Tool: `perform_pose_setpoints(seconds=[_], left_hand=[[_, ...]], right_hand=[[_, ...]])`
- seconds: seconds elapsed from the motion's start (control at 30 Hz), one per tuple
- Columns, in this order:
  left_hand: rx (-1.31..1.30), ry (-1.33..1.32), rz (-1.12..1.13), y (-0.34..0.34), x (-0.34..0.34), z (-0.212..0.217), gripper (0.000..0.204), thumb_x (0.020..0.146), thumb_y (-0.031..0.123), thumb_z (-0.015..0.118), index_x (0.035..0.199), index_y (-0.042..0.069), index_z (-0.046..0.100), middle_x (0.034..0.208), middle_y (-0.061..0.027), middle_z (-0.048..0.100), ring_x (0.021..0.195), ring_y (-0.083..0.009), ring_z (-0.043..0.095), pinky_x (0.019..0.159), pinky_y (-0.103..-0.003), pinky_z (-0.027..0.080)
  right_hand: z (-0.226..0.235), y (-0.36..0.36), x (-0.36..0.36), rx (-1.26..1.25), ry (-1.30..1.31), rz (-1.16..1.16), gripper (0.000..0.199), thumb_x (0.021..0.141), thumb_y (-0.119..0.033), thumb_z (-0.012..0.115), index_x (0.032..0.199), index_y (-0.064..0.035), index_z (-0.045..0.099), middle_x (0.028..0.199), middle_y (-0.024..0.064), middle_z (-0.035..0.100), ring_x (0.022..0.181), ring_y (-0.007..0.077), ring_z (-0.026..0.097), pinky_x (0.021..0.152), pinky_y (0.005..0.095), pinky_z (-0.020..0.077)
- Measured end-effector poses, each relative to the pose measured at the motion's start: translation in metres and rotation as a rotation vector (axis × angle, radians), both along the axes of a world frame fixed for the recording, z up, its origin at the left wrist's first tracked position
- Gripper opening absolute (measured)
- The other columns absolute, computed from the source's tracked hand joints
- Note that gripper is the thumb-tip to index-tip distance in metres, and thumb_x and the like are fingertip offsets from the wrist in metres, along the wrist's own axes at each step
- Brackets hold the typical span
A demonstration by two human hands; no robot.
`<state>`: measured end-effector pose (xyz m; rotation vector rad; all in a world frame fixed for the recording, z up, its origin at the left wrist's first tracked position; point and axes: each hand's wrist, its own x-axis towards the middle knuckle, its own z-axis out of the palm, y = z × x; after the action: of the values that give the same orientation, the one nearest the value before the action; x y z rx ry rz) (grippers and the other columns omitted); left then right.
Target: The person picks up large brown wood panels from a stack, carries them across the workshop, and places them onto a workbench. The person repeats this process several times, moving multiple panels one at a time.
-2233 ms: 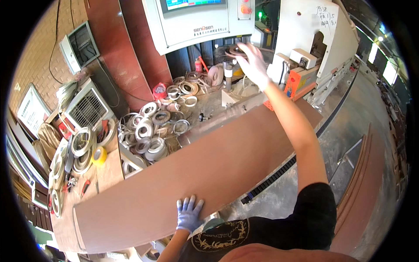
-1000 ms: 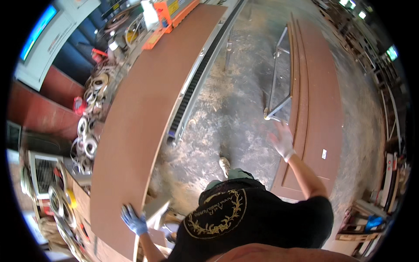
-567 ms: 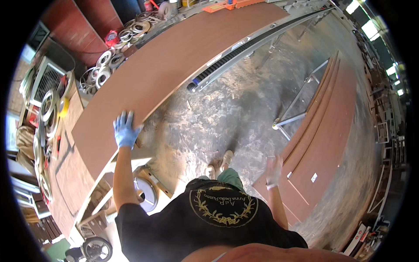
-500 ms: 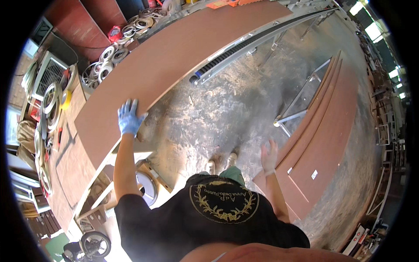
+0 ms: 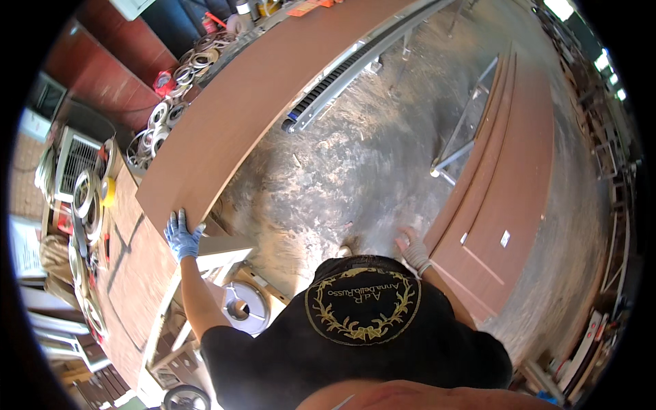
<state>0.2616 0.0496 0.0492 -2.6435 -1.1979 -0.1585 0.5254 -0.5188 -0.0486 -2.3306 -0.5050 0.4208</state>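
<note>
A long brown board (image 5: 239, 123) stretches away from me on the left, partly over a bench. My left hand (image 5: 182, 237), in a blue glove, lies at the near end of this board with its fingers spread. Low on my right, my right hand (image 5: 413, 250) wears a pale glove and hangs beside a stack of brown panels (image 5: 516, 198). Its fingers are apart and hold nothing. Two small white labels show on the stacked panels, the clearer label (image 5: 505, 238) on the outer one.
A metal-framed roller conveyor (image 5: 342, 82) runs along the board's right edge. Rolls of edging tape (image 5: 158, 126) crowd its left side. A plywood bench (image 5: 133, 273) stands at left, with a round grey reel (image 5: 246, 307) beneath. A metal stand (image 5: 452, 158) adjoins the stacked panels.
The brown board has slid away from me along the conveyor. My left hand has gone from its top face to its near end. My right hand has swung slightly inward, and the view has shifted.
</note>
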Motion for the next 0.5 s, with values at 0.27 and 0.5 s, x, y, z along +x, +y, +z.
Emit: perform_pose_setpoints(seconds=[0.27,0.5], left_hand=[[0.125,-0.054,-0.148,-0.003,0.055,-0.019,0.079,0.071,0.064,0.055,0.134,0.019,0.04,0.136,-0.0138,0.039,0.121,-0.0338,0.039,0.101,-0.047,0.028],[0.172,0.034,-0.088,-0.022,0.119,-0.014,0.069,0.075,0.057,0.057,0.133,0.022,0.042,0.134,-0.0127,0.042,0.119,-0.0317,0.041,0.099,-0.046,0.032]], right_hand=[[0.003,0.037,0.002,-0.156,-0.004,0.021,0.043,0.082,-0.039,0.054,0.117,-0.0151,0.052,0.123,0.0147,0.049,0.112,0.0346,0.047,0.093,0.0424,0.0394],[-0.007,0.006,0.008,-0.348,0.033,-0.255,0.044,0.079,-0.038,0.057,0.12,-0.0221,0.05,0.129,0.0132,0.044,0.113,0.0353,0.047,0.092,0.0436,0.0416]])
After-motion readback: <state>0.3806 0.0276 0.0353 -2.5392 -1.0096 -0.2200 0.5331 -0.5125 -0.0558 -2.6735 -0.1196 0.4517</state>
